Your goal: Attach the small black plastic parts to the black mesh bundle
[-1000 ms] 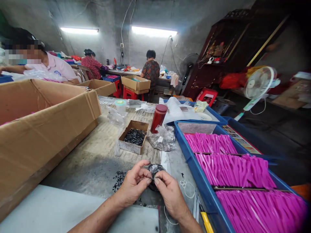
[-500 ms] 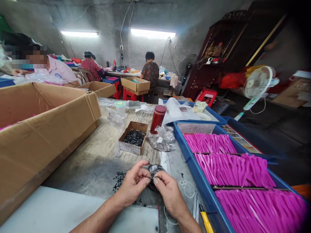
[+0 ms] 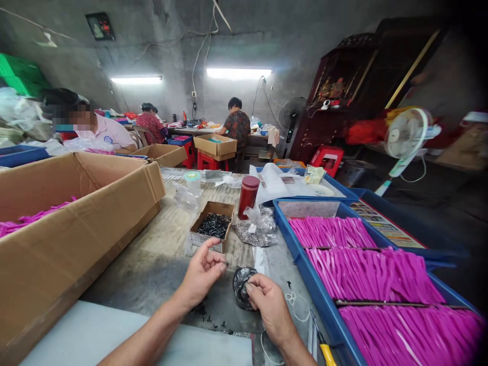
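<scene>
My left hand (image 3: 204,269) is raised over the worktable, thumb and index finger pinching a tiny dark piece, too small to make out. Right of it, my right hand (image 3: 267,300) has its thumb and fingers pressed together at the edge of a round, dark, shiny bundle (image 3: 241,284); what they hold, if anything, is hidden. Small black pieces (image 3: 209,319) lie on the table below my left hand. Just beyond the hands stands a small cardboard box (image 3: 208,244) of black pin-like parts (image 3: 214,224).
A large cardboard box (image 3: 95,213) fills the left side. On the right, a blue tray (image 3: 301,264) holds magenta strips (image 3: 373,269). A dark red canister (image 3: 248,198), plastic bags (image 3: 259,226) and a yellow-handled tool (image 3: 327,354) are nearby. Several people sit farther back.
My hands have moved apart, the left one going left and slightly up, away from the dark bundle. The camera view has tilted up a little.
</scene>
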Demonstrator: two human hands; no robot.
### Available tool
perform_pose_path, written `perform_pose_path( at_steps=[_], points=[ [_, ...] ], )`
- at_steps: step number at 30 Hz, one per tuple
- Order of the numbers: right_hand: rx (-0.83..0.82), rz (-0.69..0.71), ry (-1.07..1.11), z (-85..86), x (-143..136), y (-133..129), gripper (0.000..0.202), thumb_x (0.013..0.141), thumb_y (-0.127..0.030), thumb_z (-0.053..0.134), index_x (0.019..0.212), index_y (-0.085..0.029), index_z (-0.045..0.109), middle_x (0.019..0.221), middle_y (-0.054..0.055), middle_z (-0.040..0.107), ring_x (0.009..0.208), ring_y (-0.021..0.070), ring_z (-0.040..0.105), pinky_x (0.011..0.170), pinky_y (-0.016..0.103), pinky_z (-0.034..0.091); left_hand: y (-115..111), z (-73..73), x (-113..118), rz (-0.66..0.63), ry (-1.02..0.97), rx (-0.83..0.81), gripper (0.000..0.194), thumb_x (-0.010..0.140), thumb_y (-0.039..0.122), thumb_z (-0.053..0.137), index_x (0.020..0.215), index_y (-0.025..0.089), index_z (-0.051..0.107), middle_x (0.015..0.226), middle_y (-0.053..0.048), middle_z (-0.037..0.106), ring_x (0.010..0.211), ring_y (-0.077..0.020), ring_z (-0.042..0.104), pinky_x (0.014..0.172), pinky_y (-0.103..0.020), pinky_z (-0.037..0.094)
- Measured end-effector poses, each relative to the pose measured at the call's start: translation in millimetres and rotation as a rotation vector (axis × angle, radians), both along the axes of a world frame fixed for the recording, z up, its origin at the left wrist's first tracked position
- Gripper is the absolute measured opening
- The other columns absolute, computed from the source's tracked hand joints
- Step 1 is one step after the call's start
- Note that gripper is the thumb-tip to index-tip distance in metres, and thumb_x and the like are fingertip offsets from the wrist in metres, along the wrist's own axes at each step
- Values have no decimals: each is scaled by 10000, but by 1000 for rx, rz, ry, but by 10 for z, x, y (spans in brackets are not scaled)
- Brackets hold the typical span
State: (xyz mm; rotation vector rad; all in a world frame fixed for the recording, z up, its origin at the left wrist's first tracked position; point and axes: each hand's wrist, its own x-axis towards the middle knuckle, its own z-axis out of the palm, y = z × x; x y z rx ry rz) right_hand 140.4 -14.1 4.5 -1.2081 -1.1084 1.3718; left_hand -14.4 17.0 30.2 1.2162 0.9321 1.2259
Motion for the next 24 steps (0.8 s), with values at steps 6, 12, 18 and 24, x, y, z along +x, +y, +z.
perform_pose_path(
  at_steps=[6,12,18,24],
  points=[
    [-16,-23,76,-34,-2,3,125,597,-248,555,544,-155,490,368,-63,440,373,73,362,431,202,259,726,235,-318,293,629,240,446,663,122,472,1094,106,361,603,30,535,546,-99,497,547,-199,388],
    [-31,-46,174,-60,16,11,123,566,-238,583,552,-156,491,368,-54,482,364,73,386,432,204,268,988,306,-389,298,1003,268,350,655,52,436,985,124,529,733,-45,620,710,-172,557,696,-272,401],
    [-37,-46,215,-51,29,12,162,569,-254,608,566,-157,479,401,-63,468,357,57,355,411,193,222,387,320,-394,35,1139,370,209,697,107,444,827,174,593,738,-8,607,705,-147,539,670,-224,390],
    [-27,1,200,-48,11,-3,193,598,-293,617,603,-146,491,449,-65,460,371,47,336,413,191,207,-148,82,-449,-314,1384,297,164,718,136,429,721,171,589,704,-22,587,665,-152,531,583,-211,361]
  ],
)
